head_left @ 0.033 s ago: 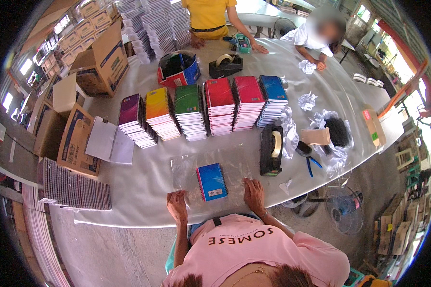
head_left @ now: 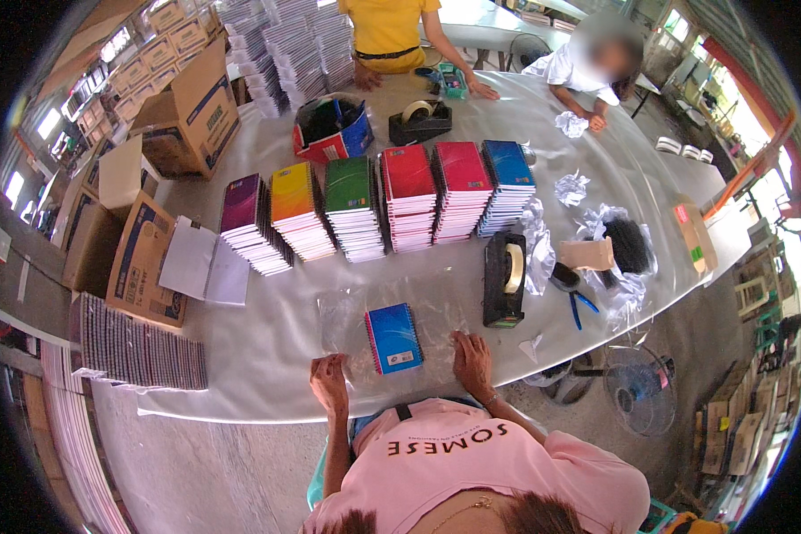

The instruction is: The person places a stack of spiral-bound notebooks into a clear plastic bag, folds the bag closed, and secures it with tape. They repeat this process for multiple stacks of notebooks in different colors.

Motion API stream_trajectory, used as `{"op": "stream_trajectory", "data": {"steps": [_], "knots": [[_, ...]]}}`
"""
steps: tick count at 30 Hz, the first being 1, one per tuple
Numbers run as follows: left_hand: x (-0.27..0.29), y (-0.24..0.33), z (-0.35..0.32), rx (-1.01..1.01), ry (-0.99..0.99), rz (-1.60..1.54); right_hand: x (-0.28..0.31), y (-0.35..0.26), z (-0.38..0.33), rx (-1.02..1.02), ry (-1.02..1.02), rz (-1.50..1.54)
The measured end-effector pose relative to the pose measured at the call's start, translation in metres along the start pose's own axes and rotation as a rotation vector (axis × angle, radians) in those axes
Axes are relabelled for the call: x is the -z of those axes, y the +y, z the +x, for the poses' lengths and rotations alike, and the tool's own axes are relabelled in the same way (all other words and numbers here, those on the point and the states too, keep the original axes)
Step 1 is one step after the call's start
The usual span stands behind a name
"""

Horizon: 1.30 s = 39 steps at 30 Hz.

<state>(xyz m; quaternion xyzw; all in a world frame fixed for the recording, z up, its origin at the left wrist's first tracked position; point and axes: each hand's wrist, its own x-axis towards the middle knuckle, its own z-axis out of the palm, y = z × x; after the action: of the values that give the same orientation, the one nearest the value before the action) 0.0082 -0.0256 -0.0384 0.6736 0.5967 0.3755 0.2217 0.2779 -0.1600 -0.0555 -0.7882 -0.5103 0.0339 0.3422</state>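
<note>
A blue spiral notebook (head_left: pixel 393 336) lies on a clear plastic sheet (head_left: pixel 340 322) near the table's front edge. At the sheet's near left corner, my left hand (head_left: pixel 330 383) is closed, pinching the plastic. My right hand (head_left: pixel 473 363) grips the sheet's right edge between its fingers. Beyond the sheet stand notebook stacks in a row: purple (head_left: pixel 245 203), yellow (head_left: pixel 295 194), green (head_left: pixel 351 189), red (head_left: pixel 408 178), pink (head_left: pixel 462 169) and blue (head_left: pixel 507 169). To the right of the sheet sits a black tape dispenser (head_left: pixel 498 298).
Open cardboard boxes (head_left: pixel 142 258) and bundled notebooks (head_left: pixel 138 349) occupy the left. Blue-handled pliers (head_left: pixel 576 311) and crumpled plastic (head_left: pixel 538 245) lie rightward. A second dispenser (head_left: pixel 418 125) stands farther back. Two people are across the table, one in a yellow shirt (head_left: pixel 387 31). A fan (head_left: pixel 639 387) stands beyond the right edge.
</note>
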Motion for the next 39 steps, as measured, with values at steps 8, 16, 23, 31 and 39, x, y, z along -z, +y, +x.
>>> {"op": "stream_trajectory", "data": {"steps": [8, 16, 23, 31, 39], "knots": [[-0.001, 0.01, -0.001, 0.132, -0.005, -0.012, -0.002, 0.006, -0.003, -0.004, -0.045, 0.016], [-0.007, -0.008, -0.004, 0.012, 0.004, 0.005, -0.002, 0.005, -0.001, 0.027, -0.043, 0.024], [-0.004, 0.003, -0.003, 0.029, -0.05, 0.036, -0.005, 0.007, -0.002, 0.016, 0.003, 0.0], [-0.003, 0.005, -0.004, -0.012, -0.025, 0.102, -0.007, 0.007, -0.001, 0.018, 0.014, -0.012], [-0.005, -0.001, -0.002, -0.022, 0.016, 0.208, -0.008, 0.01, -0.002, 0.028, -0.011, -0.012]]}}
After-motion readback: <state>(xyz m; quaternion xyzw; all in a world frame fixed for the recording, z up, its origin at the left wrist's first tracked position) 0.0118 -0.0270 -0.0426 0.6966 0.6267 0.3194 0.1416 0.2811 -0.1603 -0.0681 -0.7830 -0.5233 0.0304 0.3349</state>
